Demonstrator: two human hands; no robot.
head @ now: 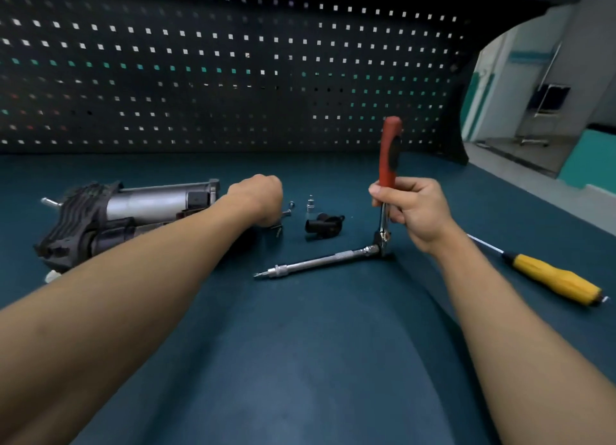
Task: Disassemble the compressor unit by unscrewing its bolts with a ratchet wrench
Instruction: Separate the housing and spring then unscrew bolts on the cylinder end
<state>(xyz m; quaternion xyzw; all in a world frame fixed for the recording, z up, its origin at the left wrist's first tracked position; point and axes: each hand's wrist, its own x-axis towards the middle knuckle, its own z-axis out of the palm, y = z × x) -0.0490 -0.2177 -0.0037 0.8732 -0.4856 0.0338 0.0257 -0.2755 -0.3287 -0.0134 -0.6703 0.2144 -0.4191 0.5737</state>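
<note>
The compressor unit [133,214], silver cylinder with black ribbed housing, lies on its side at the left of the bench. My left hand [258,199] hovers just right of it over loose bolts [288,209], fingers curled downward; whether it holds one is hidden. My right hand [411,209] grips the ratchet wrench [388,158] by its shaft below the red handle, which stands upright. A long extension bar [320,261] runs from the ratchet head leftward along the bench, bit tip at its far end.
A small black removed part [323,228] and a little silver socket [310,203] sit between my hands. A yellow-handled screwdriver [553,278] lies at the right. The blue bench mat [300,344] ends at a dark pegboard wall [233,71] behind.
</note>
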